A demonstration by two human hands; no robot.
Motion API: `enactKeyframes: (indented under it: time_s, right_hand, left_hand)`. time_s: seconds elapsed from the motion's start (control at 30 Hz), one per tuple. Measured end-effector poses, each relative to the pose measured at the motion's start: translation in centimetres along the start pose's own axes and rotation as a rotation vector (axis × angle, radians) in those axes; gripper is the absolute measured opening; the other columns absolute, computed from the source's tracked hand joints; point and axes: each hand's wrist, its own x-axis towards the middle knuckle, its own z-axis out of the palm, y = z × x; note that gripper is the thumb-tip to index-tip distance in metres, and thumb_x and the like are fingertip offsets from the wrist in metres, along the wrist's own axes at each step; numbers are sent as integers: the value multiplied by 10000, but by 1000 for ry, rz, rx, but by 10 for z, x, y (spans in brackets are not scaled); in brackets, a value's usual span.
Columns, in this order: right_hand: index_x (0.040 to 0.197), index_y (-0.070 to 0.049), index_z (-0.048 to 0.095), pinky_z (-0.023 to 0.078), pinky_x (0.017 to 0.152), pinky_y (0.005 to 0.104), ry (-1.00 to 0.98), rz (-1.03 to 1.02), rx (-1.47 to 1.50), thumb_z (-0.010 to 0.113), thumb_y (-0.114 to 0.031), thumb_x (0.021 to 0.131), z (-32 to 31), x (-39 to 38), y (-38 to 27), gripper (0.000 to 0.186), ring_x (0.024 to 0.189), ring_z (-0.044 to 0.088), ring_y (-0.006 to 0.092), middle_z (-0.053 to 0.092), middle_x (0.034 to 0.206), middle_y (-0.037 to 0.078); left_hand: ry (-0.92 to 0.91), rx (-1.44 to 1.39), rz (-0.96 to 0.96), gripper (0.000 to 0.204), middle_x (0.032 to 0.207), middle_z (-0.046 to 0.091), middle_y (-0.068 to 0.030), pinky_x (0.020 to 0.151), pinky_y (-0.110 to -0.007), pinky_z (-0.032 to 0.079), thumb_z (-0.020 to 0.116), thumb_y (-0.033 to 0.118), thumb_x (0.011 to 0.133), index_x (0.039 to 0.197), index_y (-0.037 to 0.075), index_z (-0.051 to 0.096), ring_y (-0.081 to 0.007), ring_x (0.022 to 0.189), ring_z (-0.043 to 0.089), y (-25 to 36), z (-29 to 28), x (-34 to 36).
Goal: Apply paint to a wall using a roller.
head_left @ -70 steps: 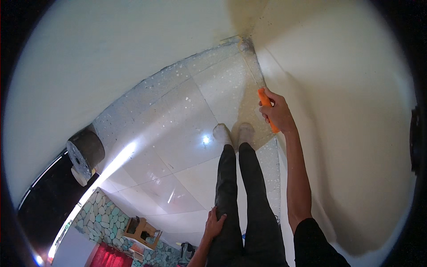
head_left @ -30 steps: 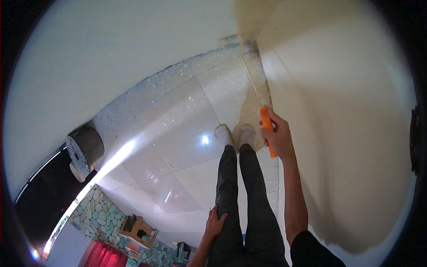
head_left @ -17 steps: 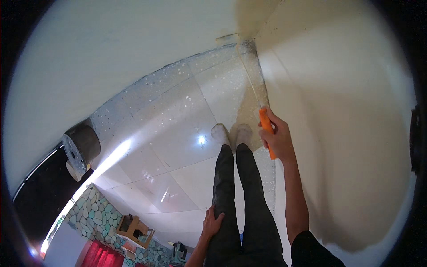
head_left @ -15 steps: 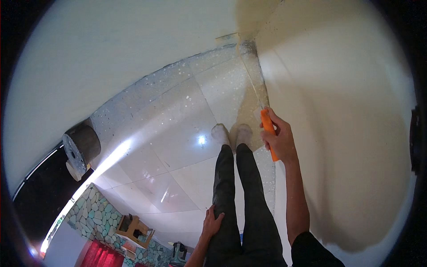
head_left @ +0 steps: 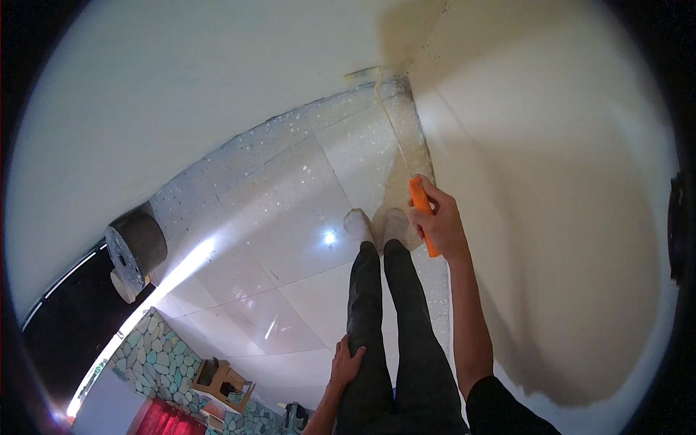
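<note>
My right hand [head_left: 444, 223] is closed around the orange handle of a paint roller [head_left: 423, 210]. From the handle a long thin metal rod runs forward. Its narrow roller head [head_left: 361, 73] lies against the far wall [head_left: 239, 65], low down near the corner and just above the floor edge. My left hand [head_left: 345, 362] rests on my left thigh over dark trousers, fingers lying on the cloth and thumb apart, holding nothing.
Pale floor tiles [head_left: 290, 196] with white specks lie under my feet. The right wall [head_left: 580, 217] rises close beside my right arm. At the left stands a dark cylinder [head_left: 138, 239] beside a doorway. A wooden stool [head_left: 221, 384] stands on pebble-patterned flooring [head_left: 156, 348], near red cloth.
My right hand has shifted a little left with the roller. The roller head sits slightly lower on the wall, and the view has tilted slightly. My left hand stays on the thigh.
</note>
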Motion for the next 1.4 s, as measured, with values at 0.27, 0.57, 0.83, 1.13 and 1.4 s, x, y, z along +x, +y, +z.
enactKeyframes:
  time_s: [0.27,0.57,0.83,1.13,1.4]
  right_hand:
    - [1384,-40,463,473,492,259,19,-35,-79,601,5,812,-8,74,47,590,575,551,103,579,862,43]
    - [703,-64,558,404,385,333,-5,230,-189,531,-281,866,6,-47,129,273,389,500,188,494,494,54]
    - [708,-18,655,533,638,421,-387,231,-1208,510,-315,820,-4,-121,149,349,587,664,281,638,579,137]
    - [757,58,591,464,431,415,-473,296,-1085,584,-138,808,90,-127,50,203,476,602,275,586,575,153]
    - [797,46,559,422,385,414,-562,324,-1207,536,-85,835,280,-161,33,138,446,573,291,563,590,162]
  left_hand:
    - [12,-73,57,673,1288,491,-249,987,-479,417,596,423,870,1376,33,387,-431,1171,507,11,-3,3]
    - [127,-143,26,707,1274,511,-282,998,-488,410,558,488,880,1399,36,399,-440,1179,507,4,-12,-9]
    - [-134,-868,-228,934,1417,432,-166,1055,-438,352,599,662,796,1459,65,325,-325,1287,419,-130,23,-47]
    - [426,-1028,214,508,1263,581,-129,932,-383,472,469,374,921,1395,194,433,-321,1093,592,-241,151,-113]
    - [252,-1454,-301,415,1023,647,-113,665,-461,542,499,302,908,1292,149,539,-270,806,644,-276,148,-124]
